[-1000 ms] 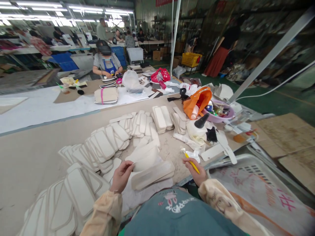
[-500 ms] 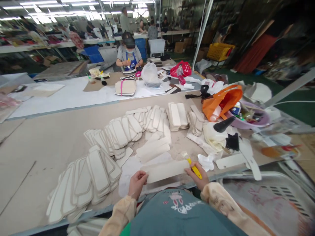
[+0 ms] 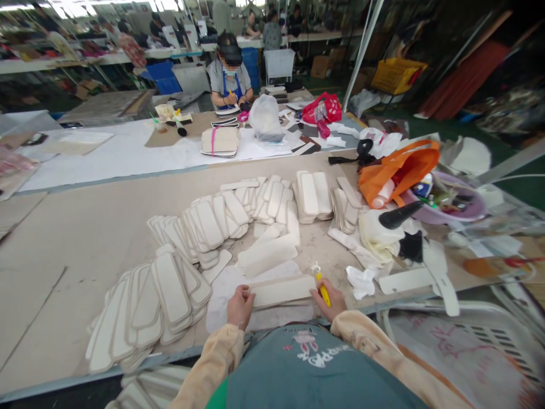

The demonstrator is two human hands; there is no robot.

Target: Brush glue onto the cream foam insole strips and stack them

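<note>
Your left hand is closed in a pinch on the left end of the strip, which lies across the near edge of the table. Your right hand touches the strip's right end with its fingers, and also grips the yellow-handled brush, bristles pointing away from you. White paper lies under the strip. Just beyond sit more pale pieces, with fanned stacks to the left. A crumpled tissue is right of the brush. Your apron carries a rabbit print and partly readable lettering, "HAPPY"-like.
</note>
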